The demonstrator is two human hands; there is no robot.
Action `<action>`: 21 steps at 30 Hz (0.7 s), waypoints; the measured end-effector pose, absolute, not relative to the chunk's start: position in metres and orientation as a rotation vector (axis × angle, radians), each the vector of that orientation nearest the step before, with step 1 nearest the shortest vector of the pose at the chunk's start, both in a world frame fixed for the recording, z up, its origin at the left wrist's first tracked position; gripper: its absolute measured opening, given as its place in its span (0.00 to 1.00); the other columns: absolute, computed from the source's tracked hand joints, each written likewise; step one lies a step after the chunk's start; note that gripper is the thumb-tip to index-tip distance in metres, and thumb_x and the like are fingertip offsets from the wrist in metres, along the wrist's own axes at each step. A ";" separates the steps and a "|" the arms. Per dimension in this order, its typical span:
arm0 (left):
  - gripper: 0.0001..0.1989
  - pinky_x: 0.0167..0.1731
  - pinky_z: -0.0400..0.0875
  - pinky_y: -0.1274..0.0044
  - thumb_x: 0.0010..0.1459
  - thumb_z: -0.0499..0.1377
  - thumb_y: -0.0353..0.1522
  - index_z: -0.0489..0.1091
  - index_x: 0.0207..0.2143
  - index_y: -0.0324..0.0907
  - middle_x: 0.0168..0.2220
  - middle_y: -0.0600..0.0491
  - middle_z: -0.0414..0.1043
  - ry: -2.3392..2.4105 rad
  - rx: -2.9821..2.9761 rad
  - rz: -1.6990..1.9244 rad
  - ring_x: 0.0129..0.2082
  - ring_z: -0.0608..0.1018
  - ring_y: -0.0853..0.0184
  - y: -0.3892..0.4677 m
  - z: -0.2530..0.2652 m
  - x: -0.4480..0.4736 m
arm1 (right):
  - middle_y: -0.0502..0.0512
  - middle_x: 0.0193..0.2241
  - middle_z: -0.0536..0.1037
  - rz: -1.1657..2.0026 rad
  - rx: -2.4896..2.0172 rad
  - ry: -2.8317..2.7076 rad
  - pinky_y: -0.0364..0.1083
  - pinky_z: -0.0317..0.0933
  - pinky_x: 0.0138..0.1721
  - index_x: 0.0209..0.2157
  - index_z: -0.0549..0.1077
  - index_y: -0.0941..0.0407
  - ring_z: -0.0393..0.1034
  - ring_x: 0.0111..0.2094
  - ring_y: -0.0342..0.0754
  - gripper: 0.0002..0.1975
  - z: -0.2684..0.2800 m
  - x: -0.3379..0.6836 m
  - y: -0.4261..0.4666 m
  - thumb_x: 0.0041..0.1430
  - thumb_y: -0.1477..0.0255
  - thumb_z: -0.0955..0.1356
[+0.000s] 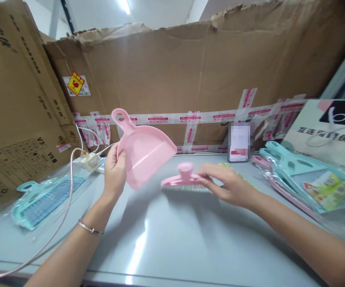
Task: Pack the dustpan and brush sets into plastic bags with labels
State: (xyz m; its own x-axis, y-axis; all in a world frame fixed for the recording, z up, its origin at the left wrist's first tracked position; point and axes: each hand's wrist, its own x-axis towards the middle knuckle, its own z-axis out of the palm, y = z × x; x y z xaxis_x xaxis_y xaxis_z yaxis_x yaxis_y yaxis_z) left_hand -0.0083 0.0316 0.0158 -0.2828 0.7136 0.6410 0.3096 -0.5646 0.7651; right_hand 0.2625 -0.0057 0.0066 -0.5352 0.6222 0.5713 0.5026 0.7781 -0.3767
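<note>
My left hand [114, 169] grips a pink dustpan [145, 149] by its left edge, with the thumb on its front face. The pan is raised above the grey table and tilted, its looped handle pointing up and to the left. My right hand [224, 183] pinches the right end of a pink hand brush [181, 180]. The brush's pale bristles face down at or just above the tabletop; I cannot tell whether they touch it. A gap separates brush and dustpan.
Turquoise dustpan sets in clear plastic lie at left [47, 199] and right [312, 175]. A white cable [67, 199] crosses the table's left side from a plug adapter [90, 161]. A phone [239, 142] leans against the large cardboard box [160, 71] behind.
</note>
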 end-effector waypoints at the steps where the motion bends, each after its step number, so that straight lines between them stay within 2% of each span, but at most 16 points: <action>1: 0.16 0.45 0.64 0.75 0.54 0.52 0.33 0.67 0.45 0.42 0.44 0.52 0.70 1.255 1.705 1.867 0.44 0.71 0.64 0.031 0.014 -0.006 | 0.52 0.24 0.72 0.283 -0.846 -2.118 0.45 0.59 0.27 0.32 0.72 0.53 0.64 0.25 0.45 0.10 0.010 0.261 -0.010 0.59 0.67 0.60; 3: 0.17 0.49 0.61 0.74 0.55 0.52 0.34 0.66 0.47 0.42 0.48 0.51 0.69 1.205 1.757 1.714 0.49 0.69 0.64 0.027 0.011 0.002 | 0.50 0.22 0.72 0.417 -0.891 -1.902 0.44 0.60 0.25 0.32 0.73 0.53 0.65 0.23 0.44 0.10 0.013 0.255 -0.017 0.57 0.65 0.62; 6: 0.18 0.48 0.63 0.73 0.56 0.53 0.38 0.67 0.48 0.42 0.50 0.50 0.69 1.098 1.705 1.448 0.50 0.69 0.62 0.019 0.006 0.016 | 0.49 0.21 0.72 0.525 -0.973 -1.739 0.43 0.60 0.25 0.33 0.73 0.54 0.66 0.24 0.44 0.11 0.007 0.242 -0.021 0.56 0.64 0.63; 11: 0.17 0.48 0.64 0.74 0.58 0.53 0.40 0.69 0.47 0.47 0.51 0.52 0.69 0.958 1.648 1.143 0.51 0.70 0.63 0.006 -0.005 0.035 | 0.51 0.29 0.73 0.560 -1.020 -1.660 0.46 0.63 0.32 0.38 0.67 0.53 0.69 0.30 0.45 0.09 -0.008 0.234 -0.020 0.58 0.65 0.62; 16: 0.18 0.45 0.66 0.74 0.57 0.52 0.42 0.69 0.48 0.47 0.48 0.53 0.72 0.911 1.577 0.986 0.48 0.72 0.62 -0.001 -0.014 0.043 | 0.51 0.32 0.68 0.573 -0.978 -1.500 0.49 0.65 0.41 0.37 0.59 0.51 0.69 0.37 0.45 0.06 -0.017 0.233 -0.015 0.60 0.65 0.59; 21: 0.20 0.45 0.65 0.73 0.56 0.54 0.43 0.68 0.48 0.46 0.48 0.53 0.71 0.962 1.534 0.979 0.48 0.71 0.60 -0.005 -0.013 0.046 | 0.56 0.36 0.65 0.412 -1.151 -1.582 0.54 0.62 0.43 0.36 0.57 0.53 0.65 0.41 0.50 0.05 -0.022 0.230 -0.015 0.60 0.67 0.57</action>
State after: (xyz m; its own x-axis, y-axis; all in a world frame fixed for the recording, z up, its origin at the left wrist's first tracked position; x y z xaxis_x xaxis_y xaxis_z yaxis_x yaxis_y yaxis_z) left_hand 0.0458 -0.0053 -0.0128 0.3470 0.9317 0.1076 0.0913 -0.1477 0.9848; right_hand 0.2304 -0.0148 -0.0218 0.0537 0.8323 0.5517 0.4574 0.4707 -0.7545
